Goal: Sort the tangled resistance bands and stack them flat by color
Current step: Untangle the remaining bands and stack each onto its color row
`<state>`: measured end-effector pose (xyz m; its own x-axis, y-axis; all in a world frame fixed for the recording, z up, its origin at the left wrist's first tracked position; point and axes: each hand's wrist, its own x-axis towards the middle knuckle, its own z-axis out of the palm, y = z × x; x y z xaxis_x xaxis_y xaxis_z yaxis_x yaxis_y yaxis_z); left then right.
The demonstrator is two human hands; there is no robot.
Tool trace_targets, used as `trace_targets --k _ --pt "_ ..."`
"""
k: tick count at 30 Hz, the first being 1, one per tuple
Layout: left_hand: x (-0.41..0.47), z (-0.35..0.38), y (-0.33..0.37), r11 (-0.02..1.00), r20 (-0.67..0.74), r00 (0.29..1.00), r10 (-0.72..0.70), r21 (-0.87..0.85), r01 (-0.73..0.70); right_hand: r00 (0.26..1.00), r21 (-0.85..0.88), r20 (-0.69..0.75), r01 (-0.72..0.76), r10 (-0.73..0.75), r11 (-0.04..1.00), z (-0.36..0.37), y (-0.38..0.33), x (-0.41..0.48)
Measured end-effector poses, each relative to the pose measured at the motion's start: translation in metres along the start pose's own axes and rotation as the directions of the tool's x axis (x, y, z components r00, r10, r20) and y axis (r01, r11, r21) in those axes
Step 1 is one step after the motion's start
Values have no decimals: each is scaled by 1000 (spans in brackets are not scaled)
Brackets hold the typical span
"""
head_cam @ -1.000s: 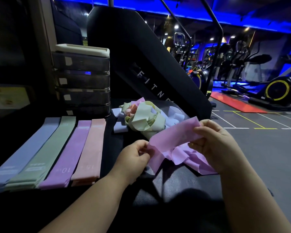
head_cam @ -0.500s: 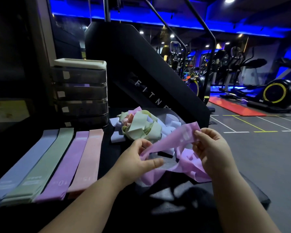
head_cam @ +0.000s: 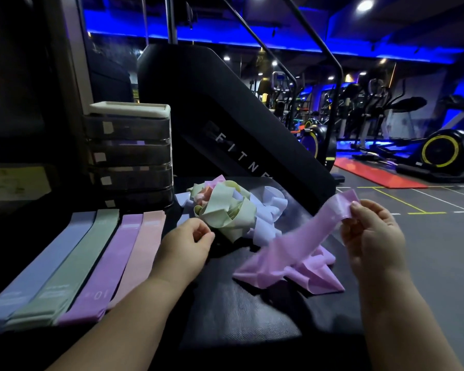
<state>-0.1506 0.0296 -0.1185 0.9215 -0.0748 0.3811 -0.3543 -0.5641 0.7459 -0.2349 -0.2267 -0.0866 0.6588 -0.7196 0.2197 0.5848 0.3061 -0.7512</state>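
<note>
Starting at the left, four flat stacks were found laid side by side on the black surface (head_cam: pixel 239 317): a blue stack (head_cam: pixel 46 263), a green stack (head_cam: pixel 75 266), a purple stack (head_cam: pixel 110 263) and a pink stack (head_cam: pixel 142 253), each close against the next. That much of the sorting could be judged done. Just right of the pink stack the left hand (head_cam: pixel 185 245) was held low with its fingers loosely curled, and nothing was seen in it. Beyond it the tangled pile (head_cam: pixel 231 210) of green, pale and pink loops knotted together was left unsorted, so a good share of the work was judged outstanding. Further right a purple band (head_cam: pixel 306 242) was held up from the surface, one end pinched between thumb and fingers of the right hand (head_cam: pixel 373 236), the rest trailing into a crumpled purple heap. Whether that heap was one band or several could not be told. The band had not yet been flattened, and the purple stack was judged to be its destination.

The surface was seen to be dark and finely textured. Behind the stacks a drawer unit (head_cam: pixel 130 156) of smoky trays was stood, and beside it a large black machine (head_cam: pixel 239 129) lettered "FITNE". To the right a grey floor (head_cam: pixel 426 250) with painted lines, a red mat (head_cam: pixel 378 172) and exercise machines (head_cam: pixel 439 153) — one with a yellow-rimmed wheel — were shown under blue strip lighting (head_cam: pixel 225 41).
</note>
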Motion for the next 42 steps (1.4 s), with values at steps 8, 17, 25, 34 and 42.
trace_targets --k 8,17,25,34,42 --pt "-15 42 10 995 385 923 1 95 -41 999 -193 25 -28 34 981 -11 18 6" --pt "-16 66 28 944 330 943 -31 320 -81 1000 -211 19 -8 12 978 -21 20 13" --pt "0 45 12 853 341 917 -207 -395 340 997 -152 -76 3 -15 988 -25 13 19" --pt "-1 -6 11 546 586 768 -257 -568 616 994 -279 -83 41 -67 959 -34 21 22" --pt "-5 -38 -2 325 651 751 -114 -690 647 1000 -342 -8 -23 22 939 -34 28 19"
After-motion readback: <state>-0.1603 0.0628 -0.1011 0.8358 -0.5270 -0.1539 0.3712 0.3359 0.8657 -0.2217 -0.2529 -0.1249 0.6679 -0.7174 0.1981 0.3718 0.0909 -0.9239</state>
